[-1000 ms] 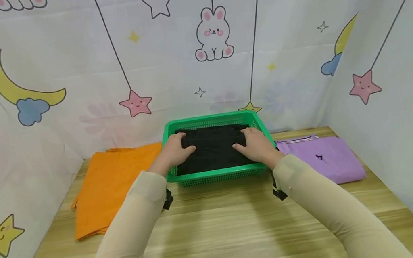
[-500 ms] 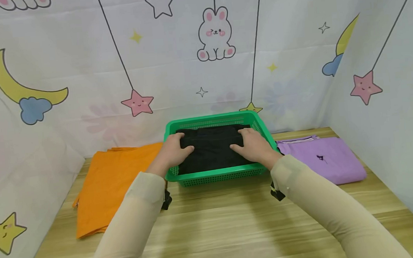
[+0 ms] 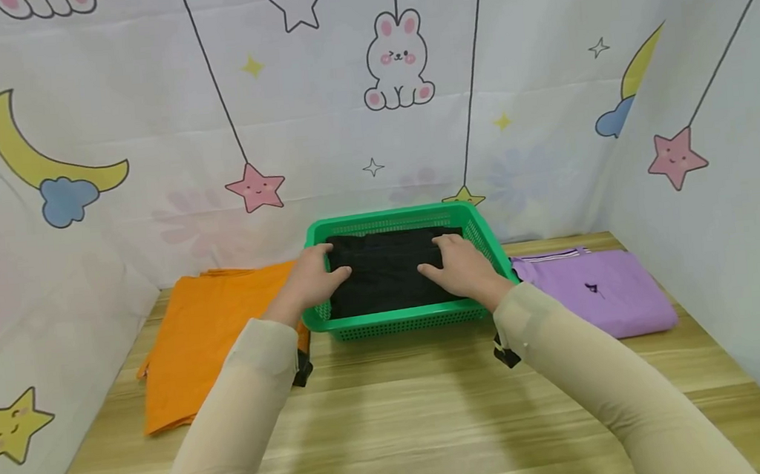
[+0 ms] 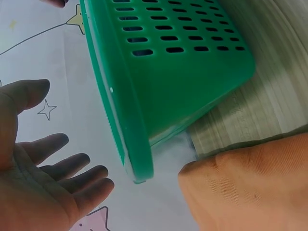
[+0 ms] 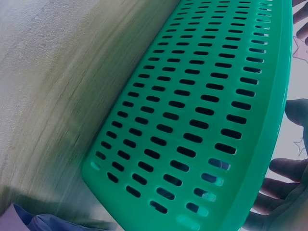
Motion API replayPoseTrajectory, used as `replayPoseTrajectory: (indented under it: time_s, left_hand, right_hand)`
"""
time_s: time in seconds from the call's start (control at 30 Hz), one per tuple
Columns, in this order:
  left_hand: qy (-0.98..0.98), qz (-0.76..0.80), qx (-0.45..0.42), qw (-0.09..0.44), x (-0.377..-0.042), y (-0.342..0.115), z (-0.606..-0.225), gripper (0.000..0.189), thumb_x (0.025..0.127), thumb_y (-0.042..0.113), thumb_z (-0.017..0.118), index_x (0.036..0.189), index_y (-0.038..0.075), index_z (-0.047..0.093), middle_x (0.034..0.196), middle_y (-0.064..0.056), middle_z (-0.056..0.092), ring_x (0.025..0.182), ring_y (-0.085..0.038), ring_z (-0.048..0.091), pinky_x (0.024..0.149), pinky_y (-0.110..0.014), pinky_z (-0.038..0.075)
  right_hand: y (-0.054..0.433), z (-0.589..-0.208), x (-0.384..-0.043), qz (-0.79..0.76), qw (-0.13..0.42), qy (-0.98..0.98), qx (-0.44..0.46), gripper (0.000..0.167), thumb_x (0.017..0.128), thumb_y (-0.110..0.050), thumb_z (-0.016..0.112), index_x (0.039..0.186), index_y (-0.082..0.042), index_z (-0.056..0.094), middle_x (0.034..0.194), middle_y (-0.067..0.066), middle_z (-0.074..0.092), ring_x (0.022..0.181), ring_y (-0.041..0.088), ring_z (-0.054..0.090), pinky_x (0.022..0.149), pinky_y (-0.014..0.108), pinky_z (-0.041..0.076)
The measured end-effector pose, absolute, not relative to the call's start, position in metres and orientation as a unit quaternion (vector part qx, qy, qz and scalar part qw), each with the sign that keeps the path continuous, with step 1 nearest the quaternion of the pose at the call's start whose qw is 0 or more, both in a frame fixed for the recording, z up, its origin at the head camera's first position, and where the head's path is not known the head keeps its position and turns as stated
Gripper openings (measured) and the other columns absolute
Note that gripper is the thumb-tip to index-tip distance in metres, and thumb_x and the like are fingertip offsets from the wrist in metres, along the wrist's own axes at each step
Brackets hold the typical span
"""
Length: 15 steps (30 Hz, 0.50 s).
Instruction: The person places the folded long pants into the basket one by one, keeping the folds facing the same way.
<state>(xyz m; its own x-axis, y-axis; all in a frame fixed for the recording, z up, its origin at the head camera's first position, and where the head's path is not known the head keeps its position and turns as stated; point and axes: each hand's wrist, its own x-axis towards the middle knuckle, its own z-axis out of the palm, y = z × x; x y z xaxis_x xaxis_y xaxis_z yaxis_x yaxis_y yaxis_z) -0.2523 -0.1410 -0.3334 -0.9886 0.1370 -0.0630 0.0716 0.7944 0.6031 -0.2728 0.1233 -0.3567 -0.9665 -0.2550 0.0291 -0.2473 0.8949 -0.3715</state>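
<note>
While two hands reach over a basket, black cloth lies inside it

As the pale sleeves point(image 3: 233, 419) come in from the near edge, a small black object point(image 3: 302, 369) shows beneath each cuff, and a bare stretch of wood-grained worktop point(image 3: 394, 422) runs between the forearms. To the left lies a folded orange cloth point(image 3: 207, 332), its layers showing along the edges and its inner side partly behind the left wrist. To the right, well apart from it, a folded purple cloth point(image 3: 615, 293) lies flat, with a striped band along its far edge and a little dark mark near its middle.

Between the two cloths sits a green basket point(image 3: 413, 313) with slotted walls. Black cloth point(image 3: 383, 278) lies flat inside, covering most of what can be seen of the floor. Over its left part is the left hand point(image 3: 309, 278), thumb and fingers spread wide and holding nothing. Over its right part is the right hand point(image 3: 464, 266), its fingers also apart and loosely bent round nothing. Both seem to be above the cloth, though whether any fingertip touches it I cannot tell.

Behind the basket hangs a white curtain point(image 3: 317, 123) printed with a rabbit point(image 3: 398, 61), stars, moons and clouds.
</note>
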Motion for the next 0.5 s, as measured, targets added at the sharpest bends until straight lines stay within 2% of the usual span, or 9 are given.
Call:
replayPoseTrajectory:
  time_s: [0.5]
  left_hand:
    - [0.946,0.32,0.042,0.038,-0.2524,-0.1508,-0.3346,0.066,0.096,0.034,0.051,0.148,0.004,0.025,0.153,-0.019,0.025,0.139,-0.037,0.027,0.111,-0.053,0.028]
  right_hand:
    - [0.1159,-0.3548,-0.2728,-0.188,0.016,0.973,-0.132,0.069,0.093,-0.049,0.051,0.145,-0.006,0.034,0.15,0.016,0.032,0.136,0.036,0.033,0.107,0.053,0.035]
